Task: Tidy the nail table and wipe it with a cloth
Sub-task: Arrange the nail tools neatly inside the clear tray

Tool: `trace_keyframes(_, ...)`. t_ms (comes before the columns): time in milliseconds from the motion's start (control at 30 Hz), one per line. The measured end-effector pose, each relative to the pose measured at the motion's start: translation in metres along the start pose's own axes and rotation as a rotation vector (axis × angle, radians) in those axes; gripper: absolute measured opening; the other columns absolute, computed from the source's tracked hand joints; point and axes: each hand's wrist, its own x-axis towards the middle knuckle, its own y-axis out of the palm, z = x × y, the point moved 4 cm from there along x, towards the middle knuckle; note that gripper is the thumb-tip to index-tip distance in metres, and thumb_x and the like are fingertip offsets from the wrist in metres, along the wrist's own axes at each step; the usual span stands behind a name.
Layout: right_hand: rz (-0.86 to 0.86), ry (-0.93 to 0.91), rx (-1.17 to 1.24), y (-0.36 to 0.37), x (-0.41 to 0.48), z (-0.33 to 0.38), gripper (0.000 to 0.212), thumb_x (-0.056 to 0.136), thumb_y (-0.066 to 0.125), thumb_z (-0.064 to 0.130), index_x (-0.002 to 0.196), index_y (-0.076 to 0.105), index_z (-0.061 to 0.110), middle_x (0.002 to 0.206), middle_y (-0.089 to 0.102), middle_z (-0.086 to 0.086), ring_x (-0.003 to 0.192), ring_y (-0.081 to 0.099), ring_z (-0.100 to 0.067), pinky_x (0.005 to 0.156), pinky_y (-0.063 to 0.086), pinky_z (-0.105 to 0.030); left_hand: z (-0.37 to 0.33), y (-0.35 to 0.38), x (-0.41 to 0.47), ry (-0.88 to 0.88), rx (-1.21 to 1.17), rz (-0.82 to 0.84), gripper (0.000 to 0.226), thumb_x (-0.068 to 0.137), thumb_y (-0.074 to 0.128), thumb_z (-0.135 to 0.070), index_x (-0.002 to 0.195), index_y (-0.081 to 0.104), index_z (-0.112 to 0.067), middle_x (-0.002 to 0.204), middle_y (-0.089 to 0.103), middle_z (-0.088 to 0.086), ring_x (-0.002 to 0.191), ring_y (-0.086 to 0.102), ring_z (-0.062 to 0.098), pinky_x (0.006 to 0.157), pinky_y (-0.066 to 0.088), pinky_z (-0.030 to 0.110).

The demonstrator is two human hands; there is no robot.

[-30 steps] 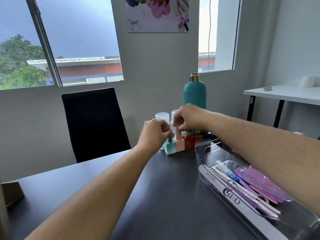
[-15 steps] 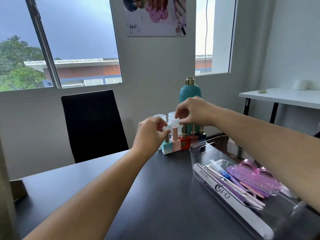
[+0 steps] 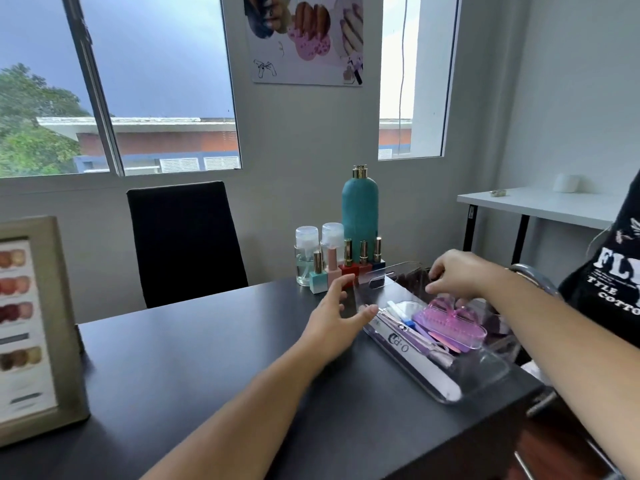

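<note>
Over tray (image 3: 485, 374): R hand (image 3: 459, 277); L hand (image 3: 334, 325) beside.

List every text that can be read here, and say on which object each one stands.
"O·P·I", upside down: white nail file in the clear tray.
"FL", "TYLE", "COTTO": black shirt, cut off at the picture edge.
Swatch frame: small print, too blurred to read.
Poster: no readable words.

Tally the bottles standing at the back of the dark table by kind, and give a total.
Small nail polish bottles: 5
Clear pump dispensers: 2
Tall teal bottle: 1
Total: 8
</note>
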Motion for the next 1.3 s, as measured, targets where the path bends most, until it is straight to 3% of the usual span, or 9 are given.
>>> trace_keyframes(167,0.003,-0.029,-0.017,0.007,-0.018,0.01,0.023,0.079,0.072,0.012,0.101,0.067,0.006,0.092,0.071,-0.012,0.063,0.067,-0.016,0.052,0.053,-0.023,0.005,-0.007,-0.009,0.022,-0.084,-0.064,0.052,0.087,0.059,-0.039,0.132,0.035,-0.051,0.119,0.058,-0.006,0.101,0.056,0.0,0.089,0.044,0.024)
trace_keyframes(400,0.076,-0.081,0.049,0.022,-0.044,0.037,0.029,0.083,0.065,-0.001,0.111,0.06,0.004,0.095,0.064,-0.014,0.064,0.07,-0.018,0.041,0.049,-0.018,0.018,-0.041,-0.027,0.08,-0.097,-0.101,0.038,0.094,0.051,-0.027,0.108,0.047,-0.062,0.109,0.061,-0.008,0.099,0.061,0.007,0.092,0.045,0.03)
trace_keyframes(467,0.061,-0.087,0.042,0.026,-0.05,0.044,0.032,0.084,0.066,0.007,0.116,0.06,0.005,0.099,0.063,-0.013,0.066,0.068,-0.016,0.045,0.047,-0.015,0.022,-0.048,-0.029,0.078,-0.117,-0.101,0.035,0.094,0.051,-0.024,0.108,0.051,-0.057,0.11,0.061,-0.004,0.101,0.062,0.013,0.097,0.046,0.036)
trace_keyframes(600,-0.154,-0.18,-0.078,0.018,-0.069,0.06,0.043,0.084,0.065,0.034,0.122,0.058,0.014,0.116,0.064,-0.007,0.097,0.061,-0.022,0.087,0.051,-0.031,0.024,-0.053,-0.031,0.089,-0.155,-0.077,0.036,0.095,0.05,-0.023,0.102,0.054,-0.058,0.111,0.061,-0.004,0.102,0.061,0.015,0.098,0.046,0.037)
trace_keyframes(700,-0.1,-0.273,-0.092,0.012,-0.091,0.074,0.034,0.079,0.067,0.048,0.1,0.067,0.022,0.093,0.068,0.005,0.085,0.062,-0.012,0.081,0.053,-0.033,0.024,-0.052,-0.031,0.1,-0.136,-0.056,0.035,0.095,0.049,-0.026,0.1,0.053,-0.06,0.113,0.058,-0.01,0.101,0.06,0.007,0.093,0.046,0.03)
trace_keyframes(800,0.041,-0.251,-0.351,0.016,-0.104,0.079,0.041,0.068,0.073,0.058,0.095,0.065,0.028,0.088,0.067,0.011,0.084,0.061,-0.01,0.074,0.049,-0.03,0.024,-0.048,-0.031,0.112,-0.116,-0.02,0.03,0.09,0.054,-0.037,0.101,0.047,-0.064,0.119,0.054,-0.013,0.101,0.059,-0.001,0.092,0.043,0.026)
trace_keyframes(967,0.088,-0.236,-0.482,0.024,-0.099,0.08,0.06,0.064,0.082,0.045,0.114,0.056,0.027,0.097,0.062,0.005,0.096,0.057,-0.019,0.069,0.042,-0.03,0.024,-0.045,-0.032,0.116,-0.123,0.01,0.039,0.079,0.054,-0.039,0.102,0.041,-0.068,0.121,0.05,-0.015,0.101,0.059,-0.002,0.094,0.045,0.029)
trace_keyframes(1167,0.132,-0.28,-0.304,0.031,-0.076,0.095,0.05,0.068,0.084,0.021,0.111,0.06,0.015,0.082,0.053,0.006,0.081,0.061,-0.017,0.052,0.04,-0.021,0.025,-0.048,-0.031,0.108,-0.146,0.035,0.042,0.083,0.053,-0.032,0.105,0.04,-0.065,0.123,0.048,-0.014,0.103,0.057,0.001,0.086,0.046,0.025)
trace_keyframes(1300,0.117,-0.361,-0.278,0.04,-0.06,0.109,0.044,0.07,0.082,0.015,0.109,0.06,0.012,0.089,0.057,0.001,0.085,0.058,-0.018,0.059,0.04,-0.02,0.025,-0.05,-0.033,0.114,-0.159,0.04,0.043,0.081,0.052,-0.031,0.104,0.041,-0.065,0.12,0.05,-0.017,0.099,0.062,0.011,0.088,0.05,0.033)
